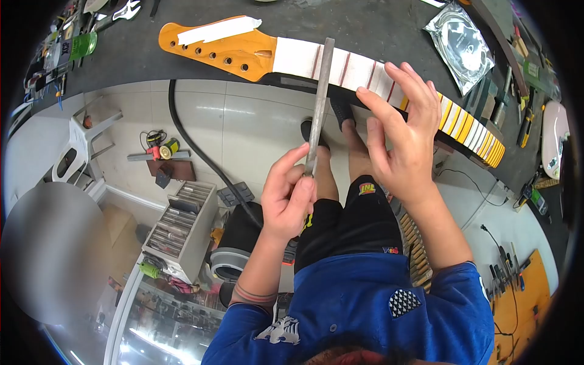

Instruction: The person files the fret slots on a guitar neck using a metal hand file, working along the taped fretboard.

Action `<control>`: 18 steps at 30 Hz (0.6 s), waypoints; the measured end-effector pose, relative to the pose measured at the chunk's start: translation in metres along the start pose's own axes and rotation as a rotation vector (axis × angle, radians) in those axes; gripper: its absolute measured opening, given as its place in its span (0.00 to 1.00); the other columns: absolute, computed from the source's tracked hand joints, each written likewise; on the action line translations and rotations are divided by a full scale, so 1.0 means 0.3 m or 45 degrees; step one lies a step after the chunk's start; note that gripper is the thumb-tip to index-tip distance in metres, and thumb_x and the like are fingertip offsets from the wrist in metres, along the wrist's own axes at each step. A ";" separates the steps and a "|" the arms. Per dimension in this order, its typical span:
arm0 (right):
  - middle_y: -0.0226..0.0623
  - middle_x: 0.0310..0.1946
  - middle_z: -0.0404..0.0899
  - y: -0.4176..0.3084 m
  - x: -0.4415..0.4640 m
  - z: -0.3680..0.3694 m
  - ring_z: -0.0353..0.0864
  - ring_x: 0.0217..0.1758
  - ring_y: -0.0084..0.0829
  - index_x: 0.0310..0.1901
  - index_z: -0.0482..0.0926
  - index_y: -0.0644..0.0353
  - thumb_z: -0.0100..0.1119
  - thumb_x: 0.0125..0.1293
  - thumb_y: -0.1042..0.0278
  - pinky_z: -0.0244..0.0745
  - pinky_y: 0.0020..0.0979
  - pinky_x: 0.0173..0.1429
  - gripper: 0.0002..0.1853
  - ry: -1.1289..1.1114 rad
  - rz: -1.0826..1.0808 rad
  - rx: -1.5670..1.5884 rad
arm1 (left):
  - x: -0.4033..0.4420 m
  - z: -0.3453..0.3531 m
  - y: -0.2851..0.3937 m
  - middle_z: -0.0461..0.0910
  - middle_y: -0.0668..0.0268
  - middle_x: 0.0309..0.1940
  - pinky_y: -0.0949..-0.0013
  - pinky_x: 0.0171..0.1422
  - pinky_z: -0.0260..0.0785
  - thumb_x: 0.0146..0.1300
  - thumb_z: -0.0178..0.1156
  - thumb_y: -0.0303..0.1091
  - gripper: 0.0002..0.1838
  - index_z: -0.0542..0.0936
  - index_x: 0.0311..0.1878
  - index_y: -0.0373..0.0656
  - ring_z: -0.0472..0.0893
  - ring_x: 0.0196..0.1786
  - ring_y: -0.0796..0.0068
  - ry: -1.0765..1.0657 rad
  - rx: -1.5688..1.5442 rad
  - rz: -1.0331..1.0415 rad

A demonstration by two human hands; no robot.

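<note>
My left hand [289, 196] is closed around the lower end of a long, narrow grey file [323, 97], which points up and away from me. Its upper end overlaps the view of a guitar neck [298, 58] lying across the workbench. The neck has an orange-brown headstock [219, 50] with several tuner holes and a strip of white tape [222, 29]. White and yellow tape covers the fingerboard between the frets. My right hand [409, 121] is open, fingers spread, above the middle of the neck; whether it touches the neck I cannot tell. It hides part of the fingerboard.
A clear plastic packet [459, 45] lies on the dark workbench [340, 18] beyond the neck. Tools crowd both bench ends. Below are a black hose [194, 143], a white drawer unit [179, 225], a white plastic chair [79, 143] and a power tool [163, 149] on the floor.
</note>
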State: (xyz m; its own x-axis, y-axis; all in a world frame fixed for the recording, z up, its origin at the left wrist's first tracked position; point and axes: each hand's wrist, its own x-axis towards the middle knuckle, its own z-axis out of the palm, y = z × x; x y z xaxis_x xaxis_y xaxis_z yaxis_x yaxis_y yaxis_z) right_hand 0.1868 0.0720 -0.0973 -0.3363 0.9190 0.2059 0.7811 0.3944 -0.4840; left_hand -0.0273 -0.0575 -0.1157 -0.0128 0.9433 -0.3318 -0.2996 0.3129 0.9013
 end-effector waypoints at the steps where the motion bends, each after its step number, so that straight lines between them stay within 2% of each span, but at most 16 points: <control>1: 0.42 0.80 0.77 0.004 -0.007 -0.004 0.72 0.86 0.52 0.66 0.91 0.43 0.70 0.60 0.81 0.53 0.63 0.91 0.32 0.006 0.012 -0.006 | -0.008 -0.005 -0.003 0.80 0.63 0.28 0.75 0.30 0.63 0.90 0.58 0.33 0.31 0.65 0.86 0.30 0.74 0.24 0.80 0.002 0.005 0.010; 13: 0.46 0.81 0.76 0.059 -0.038 -0.018 0.72 0.87 0.54 0.68 0.91 0.41 0.69 0.63 0.81 0.53 0.64 0.91 0.32 -0.019 0.062 -0.044 | -0.055 0.044 -0.060 0.85 0.60 0.39 0.76 0.33 0.67 0.89 0.57 0.29 0.29 0.65 0.86 0.29 0.76 0.29 0.82 -0.114 0.091 -0.029; 16: 0.46 0.82 0.76 0.069 -0.040 -0.022 0.72 0.87 0.55 0.68 0.91 0.41 0.69 0.62 0.81 0.53 0.65 0.91 0.33 -0.025 0.038 -0.028 | -0.074 0.058 -0.073 0.85 0.59 0.42 0.76 0.33 0.69 0.88 0.57 0.25 0.28 0.67 0.85 0.29 0.77 0.29 0.82 -0.090 0.054 -0.065; 18: 0.46 0.82 0.76 0.078 -0.042 -0.030 0.73 0.87 0.55 0.68 0.91 0.40 0.70 0.60 0.81 0.52 0.65 0.91 0.34 -0.041 0.024 -0.011 | -0.123 0.054 -0.094 0.85 0.60 0.42 0.76 0.33 0.70 0.87 0.57 0.23 0.27 0.71 0.84 0.29 0.77 0.30 0.81 -0.069 0.186 0.002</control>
State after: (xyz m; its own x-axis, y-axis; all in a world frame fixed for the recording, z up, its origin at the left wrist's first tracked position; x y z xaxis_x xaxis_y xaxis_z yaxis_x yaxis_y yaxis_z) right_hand 0.2141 0.0696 -0.1037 -0.3383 0.9257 0.1693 0.7920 0.3772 -0.4801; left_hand -0.0028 -0.0994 -0.1243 0.0398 0.9471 -0.3186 -0.1576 0.3208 0.9339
